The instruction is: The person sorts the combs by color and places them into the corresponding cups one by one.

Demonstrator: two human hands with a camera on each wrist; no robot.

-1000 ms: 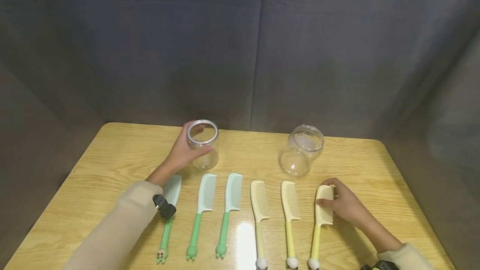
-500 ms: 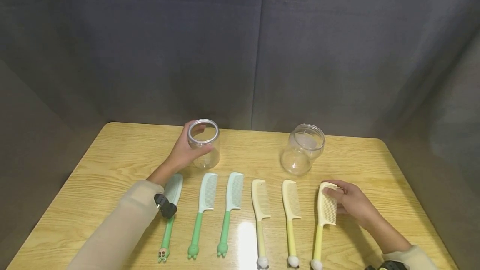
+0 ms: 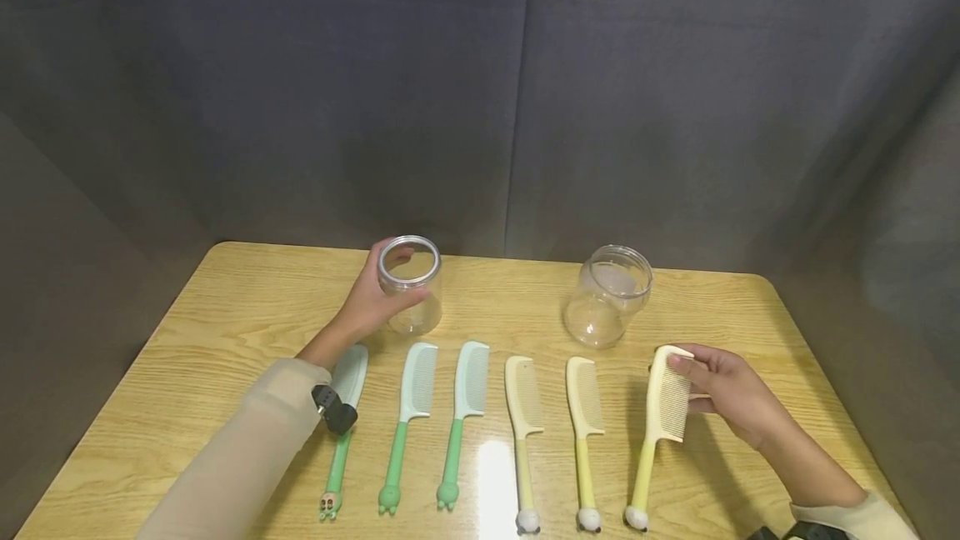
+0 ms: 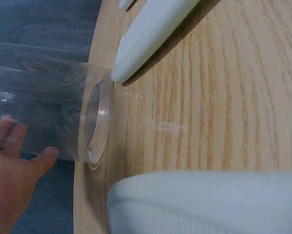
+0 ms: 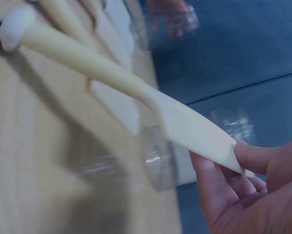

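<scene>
Six combs on the bench [image 3: 225, 307], in a row along the near edge, handles toward the near edge: three green at the left half, three yellow at the right half. Right hand [image 3: 731, 394] pinches the head of the rightmost yellow comb [image 3: 663, 407], thumb on the top end, fingers behind the teeth. That comb is tilted, head raised off the bench, white knob end [image 3: 636, 517] low near the near edge; cannot tell if the knob touches the wood. Right wrist view: same comb [image 5: 136, 90] runs diagonally, fingertips [image 5: 253, 156] clamped on its tip.

Left hand [image 3: 367, 302] wraps around the left jar [image 3: 408, 283], clear, open top with a metal rim, upright toward the far edge, left of centre. Left wrist view: jar [image 4: 53, 114] seen from the side, fingers [image 4: 11, 141] behind its wall, jar base on the wood.

Right jar [image 3: 606, 297], clear, lidless, stands toward the far edge right of centre, well apart from the left jar, just beyond the yellow combs, untouched.

Other two yellow combs [image 3: 525, 432] [image 3: 585, 432] lie flat, parallel, near each other. Green combs [image 3: 405, 423] [image 3: 461, 419] flat beside them; leftmost green comb [image 3: 341, 432] partly under the left sleeve [image 3: 240, 457]. Black wrist camera [image 3: 333, 411] on that sleeve.
</scene>
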